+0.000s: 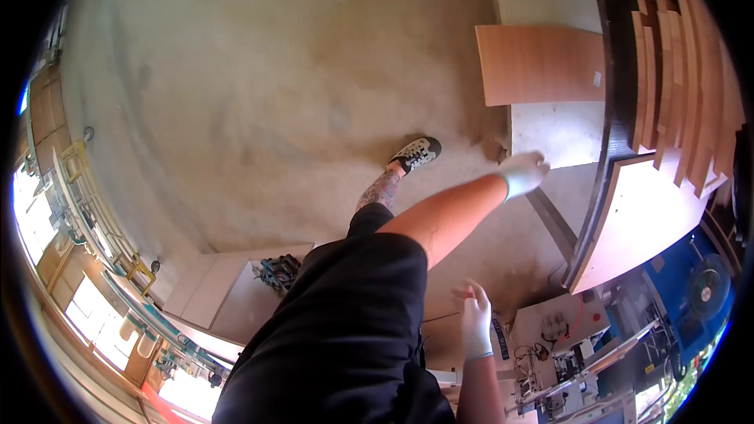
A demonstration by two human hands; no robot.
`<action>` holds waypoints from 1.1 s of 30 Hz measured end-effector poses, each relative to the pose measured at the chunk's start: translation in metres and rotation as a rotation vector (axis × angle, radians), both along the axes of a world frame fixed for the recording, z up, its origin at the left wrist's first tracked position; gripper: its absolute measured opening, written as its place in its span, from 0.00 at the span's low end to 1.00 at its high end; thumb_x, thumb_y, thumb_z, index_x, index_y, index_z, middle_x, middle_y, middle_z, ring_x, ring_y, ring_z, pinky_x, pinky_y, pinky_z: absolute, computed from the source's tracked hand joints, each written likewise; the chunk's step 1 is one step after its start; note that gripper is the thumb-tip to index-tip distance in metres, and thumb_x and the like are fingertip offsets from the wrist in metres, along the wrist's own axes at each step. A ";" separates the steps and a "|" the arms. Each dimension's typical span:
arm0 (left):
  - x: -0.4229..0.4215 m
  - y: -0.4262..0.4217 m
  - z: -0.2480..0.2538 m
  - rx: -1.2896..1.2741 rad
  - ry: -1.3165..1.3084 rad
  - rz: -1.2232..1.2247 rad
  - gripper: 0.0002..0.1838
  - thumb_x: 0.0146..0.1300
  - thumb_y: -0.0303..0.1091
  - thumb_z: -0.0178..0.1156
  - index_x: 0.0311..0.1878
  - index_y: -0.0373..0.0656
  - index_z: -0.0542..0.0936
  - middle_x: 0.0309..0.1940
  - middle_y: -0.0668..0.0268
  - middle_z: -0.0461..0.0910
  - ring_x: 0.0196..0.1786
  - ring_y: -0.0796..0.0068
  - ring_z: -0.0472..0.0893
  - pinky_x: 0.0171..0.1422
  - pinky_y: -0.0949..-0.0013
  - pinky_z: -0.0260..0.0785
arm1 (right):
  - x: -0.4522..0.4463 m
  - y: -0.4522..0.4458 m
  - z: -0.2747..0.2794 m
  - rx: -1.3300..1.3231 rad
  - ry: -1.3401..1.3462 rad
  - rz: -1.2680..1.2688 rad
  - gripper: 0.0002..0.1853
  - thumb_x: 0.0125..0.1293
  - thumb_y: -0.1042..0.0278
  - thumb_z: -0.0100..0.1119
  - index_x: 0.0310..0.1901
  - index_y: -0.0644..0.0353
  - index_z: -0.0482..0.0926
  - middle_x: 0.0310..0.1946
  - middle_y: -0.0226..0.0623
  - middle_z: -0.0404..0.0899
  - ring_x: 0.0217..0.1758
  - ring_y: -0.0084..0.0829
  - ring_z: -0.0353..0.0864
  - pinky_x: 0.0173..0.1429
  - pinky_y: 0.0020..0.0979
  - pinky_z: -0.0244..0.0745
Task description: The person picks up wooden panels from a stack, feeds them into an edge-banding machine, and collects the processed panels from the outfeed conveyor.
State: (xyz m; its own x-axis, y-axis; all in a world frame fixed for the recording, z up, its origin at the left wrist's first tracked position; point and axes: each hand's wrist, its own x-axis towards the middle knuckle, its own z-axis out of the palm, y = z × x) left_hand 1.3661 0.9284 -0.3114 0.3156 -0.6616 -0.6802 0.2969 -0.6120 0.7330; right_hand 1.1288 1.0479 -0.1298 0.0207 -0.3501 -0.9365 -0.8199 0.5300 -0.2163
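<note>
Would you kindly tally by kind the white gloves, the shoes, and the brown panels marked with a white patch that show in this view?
White gloves: 2
Shoes: 1
Brown panels marked with a white patch: 1
Total: 4

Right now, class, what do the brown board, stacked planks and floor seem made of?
Brown board: wood or laminate, seemingly smooth; even brown face, grain too faint to settle which.
Stacked planks: likely wood, seemingly unpainted; warm brown faces, straight edges.
Floor: probably concrete, dull; mottled grey-beige surface.
</note>
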 end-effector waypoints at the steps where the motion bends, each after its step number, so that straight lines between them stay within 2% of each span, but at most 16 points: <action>1: -0.011 0.008 0.009 -0.023 0.117 -0.031 0.26 0.70 0.49 0.49 0.59 0.38 0.77 0.53 0.48 0.81 0.56 0.51 0.79 0.63 0.57 0.68 | 0.003 0.003 0.003 -0.001 -0.031 0.043 0.17 0.76 0.64 0.48 0.60 0.62 0.74 0.43 0.42 0.84 0.42 0.27 0.83 0.46 0.27 0.76; 11: -0.069 0.028 0.122 -0.240 0.137 0.072 0.18 0.70 0.44 0.51 0.50 0.38 0.79 0.46 0.50 0.82 0.52 0.54 0.80 0.56 0.59 0.69 | 0.027 0.008 0.066 -0.049 -0.391 -0.088 0.19 0.74 0.68 0.48 0.62 0.69 0.70 0.47 0.48 0.83 0.47 0.34 0.84 0.55 0.31 0.76; 14: -0.062 0.007 0.162 -0.202 -0.110 0.155 0.17 0.68 0.45 0.56 0.45 0.39 0.78 0.40 0.55 0.83 0.44 0.64 0.81 0.51 0.60 0.71 | 0.011 0.006 0.101 -0.112 -0.526 -0.186 0.20 0.75 0.63 0.51 0.58 0.71 0.73 0.45 0.45 0.83 0.48 0.33 0.83 0.55 0.32 0.76; 16: -0.043 -0.017 0.181 -0.264 -0.229 0.223 0.16 0.65 0.45 0.61 0.43 0.41 0.77 0.35 0.58 0.83 0.36 0.59 0.83 0.42 0.57 0.74 | -0.001 0.005 0.129 -0.219 -0.610 -0.281 0.20 0.75 0.62 0.51 0.59 0.70 0.73 0.45 0.45 0.83 0.49 0.33 0.83 0.55 0.32 0.76; 18: -0.028 -0.029 0.192 -0.442 -0.955 0.156 0.13 0.58 0.35 0.65 0.43 0.39 0.77 0.38 0.54 0.81 0.41 0.56 0.81 0.48 0.55 0.73 | -0.028 0.004 0.129 -0.324 -0.663 -0.384 0.20 0.75 0.61 0.51 0.58 0.70 0.73 0.45 0.45 0.83 0.49 0.33 0.83 0.55 0.32 0.76; 20: 0.002 -0.050 0.203 -0.507 -1.142 0.045 0.20 0.56 0.38 0.63 0.48 0.35 0.76 0.48 0.46 0.78 0.52 0.48 0.77 0.60 0.54 0.69 | -0.063 0.003 0.130 -0.369 -0.586 -0.536 0.19 0.75 0.61 0.50 0.58 0.69 0.74 0.44 0.45 0.84 0.47 0.33 0.84 0.53 0.32 0.77; 23: 0.045 -0.073 0.187 -0.127 -1.053 -0.275 0.29 0.59 0.45 0.59 0.58 0.32 0.75 0.57 0.43 0.76 0.60 0.45 0.75 0.67 0.55 0.66 | -0.122 0.008 0.082 -0.376 -0.425 -0.673 0.18 0.74 0.64 0.51 0.59 0.67 0.74 0.44 0.47 0.84 0.46 0.35 0.85 0.51 0.35 0.80; 24: 0.046 -0.079 0.193 -0.164 -0.945 -0.261 0.24 0.62 0.41 0.57 0.56 0.32 0.76 0.54 0.42 0.77 0.58 0.46 0.77 0.66 0.56 0.68 | -0.143 0.001 0.057 -0.465 -0.456 -0.616 0.17 0.73 0.68 0.51 0.59 0.66 0.74 0.44 0.46 0.84 0.46 0.34 0.84 0.51 0.34 0.80; 25: 0.067 -0.083 0.138 -0.397 -0.606 -0.451 0.22 0.63 0.36 0.55 0.56 0.30 0.76 0.52 0.40 0.78 0.59 0.48 0.77 0.65 0.59 0.68 | -0.145 -0.021 0.040 -0.574 -0.508 -0.576 0.16 0.71 0.72 0.51 0.59 0.65 0.74 0.44 0.46 0.84 0.46 0.32 0.84 0.51 0.33 0.80; 26: 0.063 -0.089 0.142 -0.416 -0.942 -0.462 0.22 0.64 0.33 0.53 0.58 0.29 0.75 0.52 0.39 0.78 0.61 0.48 0.77 0.66 0.61 0.67 | -0.137 -0.044 0.016 -0.645 -0.535 -0.598 0.17 0.69 0.76 0.51 0.58 0.66 0.75 0.44 0.46 0.84 0.46 0.31 0.84 0.52 0.32 0.79; 27: 0.058 -0.091 0.156 -0.380 -0.744 -0.446 0.24 0.64 0.32 0.52 0.59 0.26 0.73 0.53 0.39 0.78 0.62 0.46 0.76 0.68 0.60 0.66 | -0.150 -0.048 0.003 -0.687 -0.529 -0.591 0.17 0.67 0.79 0.51 0.58 0.68 0.75 0.43 0.46 0.84 0.46 0.31 0.83 0.53 0.31 0.78; 28: 0.057 -0.078 0.123 -0.394 -1.110 -0.464 0.22 0.64 0.32 0.51 0.58 0.26 0.74 0.52 0.41 0.79 0.58 0.48 0.78 0.66 0.60 0.67 | -0.134 -0.097 -0.006 -0.842 -0.504 -0.513 0.17 0.66 0.80 0.52 0.57 0.69 0.75 0.43 0.46 0.84 0.47 0.32 0.83 0.54 0.30 0.78; 29: 0.056 -0.083 0.144 -0.357 -1.032 -0.435 0.22 0.63 0.32 0.52 0.57 0.27 0.75 0.52 0.43 0.80 0.57 0.52 0.78 0.64 0.61 0.68 | -0.132 -0.133 -0.013 -0.990 -0.463 -0.438 0.18 0.65 0.81 0.53 0.56 0.70 0.75 0.43 0.46 0.84 0.48 0.32 0.83 0.55 0.30 0.77; 30: 0.059 -0.090 0.151 -0.328 -0.811 -0.440 0.21 0.64 0.31 0.52 0.57 0.29 0.75 0.53 0.46 0.80 0.58 0.56 0.77 0.64 0.62 0.68 | -0.144 -0.151 -0.041 -1.045 -0.422 -0.541 0.16 0.65 0.77 0.55 0.55 0.71 0.76 0.43 0.46 0.84 0.47 0.33 0.83 0.54 0.31 0.77; 32: 0.044 -0.077 0.185 -0.164 -0.759 -0.512 0.23 0.65 0.31 0.50 0.61 0.30 0.73 0.56 0.48 0.78 0.61 0.59 0.76 0.66 0.64 0.66 | -0.103 -0.199 -0.080 -1.113 -0.455 -0.686 0.15 0.66 0.74 0.57 0.53 0.71 0.76 0.43 0.46 0.84 0.47 0.33 0.83 0.53 0.31 0.77; 33: 0.048 -0.075 0.179 -0.194 -0.690 -0.519 0.25 0.66 0.34 0.51 0.62 0.28 0.73 0.59 0.42 0.76 0.66 0.50 0.73 0.71 0.61 0.63 | -0.107 -0.210 -0.065 -1.008 -0.358 -0.627 0.16 0.67 0.69 0.57 0.52 0.71 0.77 0.43 0.46 0.84 0.46 0.34 0.83 0.52 0.32 0.77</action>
State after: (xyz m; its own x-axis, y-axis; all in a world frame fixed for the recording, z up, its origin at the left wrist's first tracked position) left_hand 1.4137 0.8533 -0.1322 0.2423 -0.9194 -0.3097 -0.5306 -0.3928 0.7511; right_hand 1.0222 0.8383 -0.1949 -0.2110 -0.9525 -0.2197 -0.2956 0.2764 -0.9144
